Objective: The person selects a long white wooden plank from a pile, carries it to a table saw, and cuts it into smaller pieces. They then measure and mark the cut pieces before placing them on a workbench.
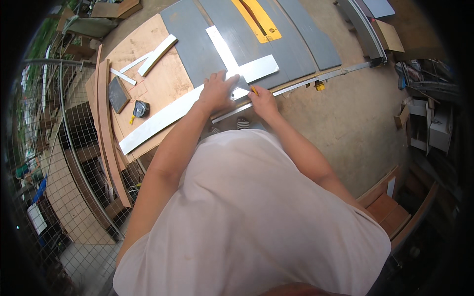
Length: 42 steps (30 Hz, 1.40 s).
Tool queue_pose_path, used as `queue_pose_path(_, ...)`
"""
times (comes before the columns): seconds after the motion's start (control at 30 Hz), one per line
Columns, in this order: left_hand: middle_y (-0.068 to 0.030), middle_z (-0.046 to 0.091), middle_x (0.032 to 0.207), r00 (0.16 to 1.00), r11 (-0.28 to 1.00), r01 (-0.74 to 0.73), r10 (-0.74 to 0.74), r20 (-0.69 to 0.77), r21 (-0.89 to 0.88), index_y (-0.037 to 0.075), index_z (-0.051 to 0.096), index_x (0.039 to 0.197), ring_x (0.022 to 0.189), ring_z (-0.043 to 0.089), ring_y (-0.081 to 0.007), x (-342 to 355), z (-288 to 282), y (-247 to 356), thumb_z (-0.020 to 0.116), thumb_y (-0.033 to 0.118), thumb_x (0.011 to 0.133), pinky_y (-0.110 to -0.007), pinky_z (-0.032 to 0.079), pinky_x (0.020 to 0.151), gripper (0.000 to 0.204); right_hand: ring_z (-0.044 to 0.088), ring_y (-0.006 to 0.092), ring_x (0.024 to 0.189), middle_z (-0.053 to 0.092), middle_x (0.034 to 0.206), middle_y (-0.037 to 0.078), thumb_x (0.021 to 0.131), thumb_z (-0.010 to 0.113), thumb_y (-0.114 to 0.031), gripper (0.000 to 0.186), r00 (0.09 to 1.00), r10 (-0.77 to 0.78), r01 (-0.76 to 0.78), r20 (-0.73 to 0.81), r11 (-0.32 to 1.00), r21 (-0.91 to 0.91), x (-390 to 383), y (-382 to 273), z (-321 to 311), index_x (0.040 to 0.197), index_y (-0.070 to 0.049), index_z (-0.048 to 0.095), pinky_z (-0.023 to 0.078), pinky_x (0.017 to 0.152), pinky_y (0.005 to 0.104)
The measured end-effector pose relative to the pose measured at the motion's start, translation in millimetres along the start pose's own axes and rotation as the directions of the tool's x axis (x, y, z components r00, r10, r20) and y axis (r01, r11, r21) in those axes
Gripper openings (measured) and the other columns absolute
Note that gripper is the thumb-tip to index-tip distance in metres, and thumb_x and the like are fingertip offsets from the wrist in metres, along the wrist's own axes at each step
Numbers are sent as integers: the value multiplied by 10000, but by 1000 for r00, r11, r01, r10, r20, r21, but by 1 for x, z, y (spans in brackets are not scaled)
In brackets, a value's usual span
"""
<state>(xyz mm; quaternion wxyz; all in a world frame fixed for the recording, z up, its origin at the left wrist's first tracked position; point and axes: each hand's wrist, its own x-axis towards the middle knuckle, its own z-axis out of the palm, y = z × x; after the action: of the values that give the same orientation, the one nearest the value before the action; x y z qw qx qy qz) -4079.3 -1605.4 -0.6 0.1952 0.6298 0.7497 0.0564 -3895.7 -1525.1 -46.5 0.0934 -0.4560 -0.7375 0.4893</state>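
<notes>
A long white board [168, 114] lies slantwise over the near side of the saw table and a plywood sheet. Across it rests what looks like a try square, its pale blade [222, 48] pointing away from me and its grey part [241, 84] at the board's near edge. My left hand [217, 91] is on top, pressing the square and the board, fingers bent and slightly blurred. Just to the right, my right hand [264, 102] pinches a yellow pencil [254, 90] close to the square. The pencil's tip is too small to make out.
The grey table saw [192, 34] has a yellow blade insert [261, 24] at the far side and a rail [301, 85] along its front. On the plywood [153, 44] lie a tape measure [141, 109], a dark block [119, 93] and white offcuts [157, 55]. Wire mesh [84, 163] stands left.
</notes>
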Motion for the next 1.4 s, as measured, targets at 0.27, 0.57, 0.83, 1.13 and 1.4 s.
queue_pose_path(0.27, -216, 421, 1440, 1000, 1000, 18, -18, 12, 0, 258, 489, 1429, 1290, 440, -418, -1, -1, 3, 815, 267, 628, -557, 386, 1045, 865, 630, 418, 950, 670, 1014, 217, 922, 543, -215, 281, 982, -87, 67, -169, 990, -123, -1, -11, -12, 1149, -81, 640, 495, 809, 498)
queue_pose_path(0.57, -205, 415, 1448, 998, 999, 47, -46, 46, -10, 276, 494, 1424, 1301, 429, -410, 0, -4, 3, 813, 263, 625, -589, 388, 1031, 861, 667, 374, 938, 701, 992, 181, 920, 543, -189, 243, 934, -327, 270, -144, 911, -313, 41, -42, -21, 1107, -81, 656, 518, 808, 482)
queue_pose_path(0.83, -203, 406, 1459, 998, 998, 47, -46, 33, -34, 277, 485, 1427, 1307, 425, -406, -1, -2, 1, 816, 267, 623, -577, 380, 1044, 870, 670, 385, 917, 706, 954, 181, 926, 543, -213, 218, 953, -292, 249, -76, 903, -350, 52, -48, -12, 1068, -87, 650, 518, 811, 490)
queue_pose_path(1.13, -208, 405, 1460, 997, 999, 40, -39, 69, -6, 250, 478, 1432, 1316, 421, -405, 3, -5, 3, 824, 273, 622, -563, 381, 1047, 881, 652, 427, 911, 688, 942, 229, 915, 571, -204, 250, 963, -101, 90, -249, 994, -54, 28, -3, -8, 1103, -52, 635, 499, 804, 500)
queue_pose_path(1.4, -218, 405, 1456, 998, 1000, 23, -22, 51, -12, 245, 476, 1435, 1311, 426, -411, 1, -3, -1, 833, 272, 617, -568, 381, 1044, 893, 630, 425, 907, 674, 952, 212, 900, 601, -205, 240, 992, -103, 98, -77, 993, -60, -4, -21, -3, 1085, -63, 658, 492, 787, 494)
